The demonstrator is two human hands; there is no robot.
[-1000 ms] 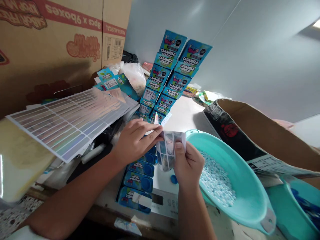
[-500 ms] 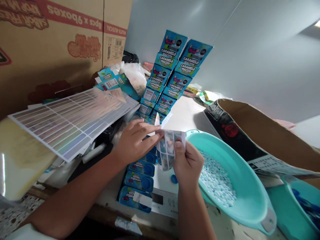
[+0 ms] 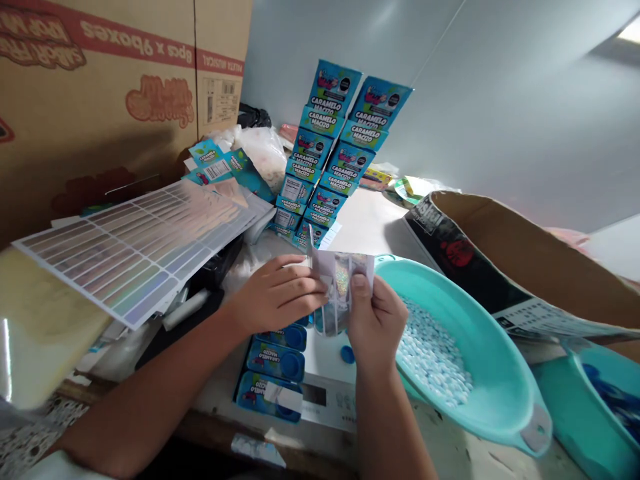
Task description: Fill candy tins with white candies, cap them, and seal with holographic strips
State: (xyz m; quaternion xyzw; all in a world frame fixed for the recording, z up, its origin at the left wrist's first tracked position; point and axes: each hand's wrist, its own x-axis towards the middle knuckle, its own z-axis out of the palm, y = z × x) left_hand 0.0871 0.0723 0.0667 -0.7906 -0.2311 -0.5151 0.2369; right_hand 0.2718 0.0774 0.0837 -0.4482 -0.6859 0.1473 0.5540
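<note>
A small, curled sheet of shiny holographic stickers (image 3: 341, 283) is held up over the table. My right hand (image 3: 376, 317) grips its right side, thumb on the front. At its left edge are the bent fingers of my left hand (image 3: 283, 293), closed on the sheet; the thumb is hidden. Beneath my hands, blue candy packs (image 3: 273, 360) marked CARAMELO MACIZO lie in a column, the far ones partly covered by the left hand. A blue round cap (image 3: 347, 354) rests on a white scale (image 3: 327, 403) below the sheet.
A turquoise basin (image 3: 493, 373) of pale blue candies (image 3: 435, 353) stands to the right, near an open cardboard box (image 3: 500, 247) and another turquoise tub (image 3: 560, 393). Stacked blue candy boxes (image 3: 325, 147) rise behind. Large sticker sheets (image 3: 135, 247) lie left, before a big carton (image 3: 100, 100).
My left fingers have drawn closer together and lower along the sheet's left edge. The right hand keeps its hold. The whole view has shifted slightly.
</note>
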